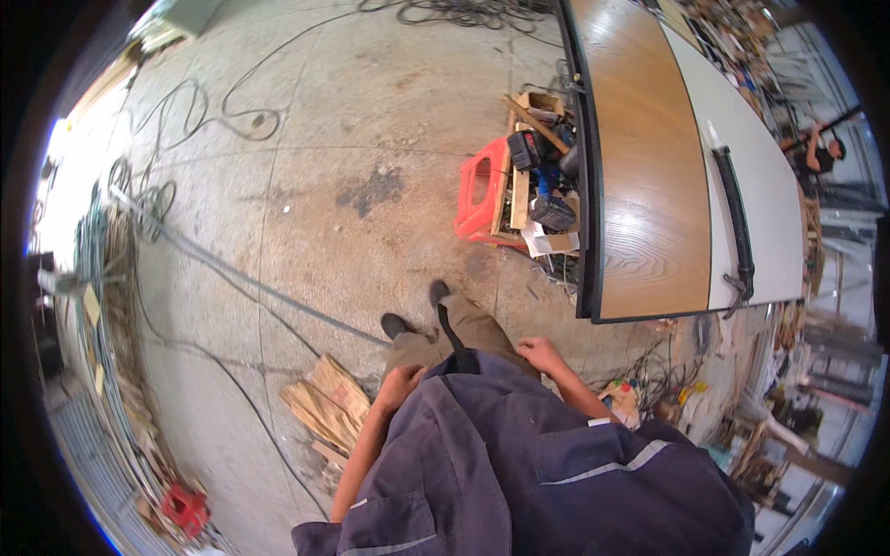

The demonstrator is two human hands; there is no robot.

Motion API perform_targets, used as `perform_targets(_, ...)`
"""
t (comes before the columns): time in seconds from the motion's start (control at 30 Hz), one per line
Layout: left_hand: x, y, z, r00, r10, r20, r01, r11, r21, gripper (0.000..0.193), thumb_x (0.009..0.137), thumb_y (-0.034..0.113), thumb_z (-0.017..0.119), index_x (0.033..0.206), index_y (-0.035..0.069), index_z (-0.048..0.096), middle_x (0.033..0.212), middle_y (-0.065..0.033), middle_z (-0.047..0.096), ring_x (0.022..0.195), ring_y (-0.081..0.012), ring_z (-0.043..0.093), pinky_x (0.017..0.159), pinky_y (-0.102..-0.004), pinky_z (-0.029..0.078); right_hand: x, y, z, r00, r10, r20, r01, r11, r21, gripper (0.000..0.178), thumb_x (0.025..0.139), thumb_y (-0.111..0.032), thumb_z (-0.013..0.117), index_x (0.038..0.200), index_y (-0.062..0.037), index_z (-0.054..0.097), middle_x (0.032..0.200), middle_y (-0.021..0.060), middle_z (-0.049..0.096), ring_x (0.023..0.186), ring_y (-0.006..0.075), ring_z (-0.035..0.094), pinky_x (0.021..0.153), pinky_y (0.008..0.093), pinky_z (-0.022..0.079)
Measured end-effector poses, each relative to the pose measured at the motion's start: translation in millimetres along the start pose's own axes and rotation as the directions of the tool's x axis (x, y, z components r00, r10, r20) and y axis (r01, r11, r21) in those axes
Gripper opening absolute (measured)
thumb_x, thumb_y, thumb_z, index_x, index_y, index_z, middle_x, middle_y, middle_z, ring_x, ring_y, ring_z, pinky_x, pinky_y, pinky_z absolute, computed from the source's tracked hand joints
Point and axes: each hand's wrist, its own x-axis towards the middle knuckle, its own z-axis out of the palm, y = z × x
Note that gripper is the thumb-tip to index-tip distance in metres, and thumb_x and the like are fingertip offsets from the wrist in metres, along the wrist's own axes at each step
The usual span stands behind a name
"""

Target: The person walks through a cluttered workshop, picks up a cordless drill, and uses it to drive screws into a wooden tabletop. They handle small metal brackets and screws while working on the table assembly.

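My left hand [401,385] is at my left hip, beside the hem of my dark jacket [464,435]. Its fingers curl inward, and whatever they might hold is hidden. On the other side, my right hand [540,355] rests near my right thigh with the fingers bent in; I cannot make out anything in it. Both hands are close to my brown trousers [477,329]. A dark strap [456,338] hangs down the front between them. Below, my dark shoes [394,324] stand on the concrete floor.
Ahead to the right stands a large wood-and-white panel [649,176] with a long black handle [734,213]. Beside it, a red stool [482,190] bears cordless tools [549,208] and wood pieces. Cables [199,116] and a long grey bar [250,278] cross the floor. Brown paper [329,398] lies left.
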Motion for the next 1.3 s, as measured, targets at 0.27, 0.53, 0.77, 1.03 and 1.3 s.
perform_targets(0.27,71,-9,-120,0.998,-0.044,0.040,0.037,0.987,0.157,0.036,0.098,0.030,0.061,0.110,-0.002,0.072,0.101,-0.0272,0.072,0.100,-0.0405,0.071,0.083,-0.0432,0.054,69,-38,57,0.996,-0.081,0.025,0.080,0.996,0.031,0.028,0.085,-0.026,0.064,0.097,-0.0020,0.072,0.087,0.0197,0.071,0.084,0.0329,0.070,0.076,0.0396,0.054)
perform_targets(0.53,147,21,-225,0.919,-0.171,-0.354,0.254,0.946,0.201,0.039,0.096,0.032,0.062,0.099,-0.005,0.072,0.085,-0.0255,0.072,0.081,-0.0390,0.072,0.072,-0.0450,0.053,168,-154,6,0.987,0.135,0.092,-0.161,0.898,0.409,0.023,0.089,-0.020,0.067,0.094,0.0010,0.073,0.075,0.0087,0.070,0.069,0.0175,0.068,0.064,0.0326,0.055)
perform_targets(0.77,269,83,-270,0.977,-0.139,-0.163,0.167,0.970,0.174,0.039,0.096,0.033,0.061,0.092,-0.005,0.072,0.079,-0.0220,0.072,0.074,-0.0352,0.071,0.069,-0.0435,0.053,196,-209,-62,0.969,0.235,-0.070,-0.124,0.717,0.686,0.023,0.092,-0.014,0.066,0.106,0.0040,0.070,0.089,0.0093,0.071,0.074,0.0143,0.066,0.064,0.0303,0.055)
perform_targets(1.03,364,159,-319,0.962,-0.230,0.149,0.194,0.955,0.222,0.030,0.098,0.026,0.064,0.103,-0.002,0.072,0.080,-0.0103,0.074,0.066,-0.0183,0.068,0.061,-0.0337,0.054,249,-210,-163,0.631,0.346,-0.695,-0.031,0.906,0.423,0.024,0.089,-0.020,0.071,0.103,-0.0010,0.071,0.087,0.0174,0.073,0.084,0.0309,0.073,0.075,0.0396,0.054)
perform_targets(1.3,391,154,-371,0.899,-0.383,0.213,0.293,0.887,0.358,0.028,0.099,0.027,0.063,0.098,0.000,0.071,0.077,-0.0080,0.072,0.063,-0.0152,0.066,0.057,-0.0318,0.053,316,-157,-202,0.538,0.295,-0.789,-0.518,0.854,-0.034,0.032,0.076,-0.023,0.078,0.099,-0.0038,0.067,0.086,0.0202,0.067,0.087,0.0400,0.068,0.075,0.0467,0.054)
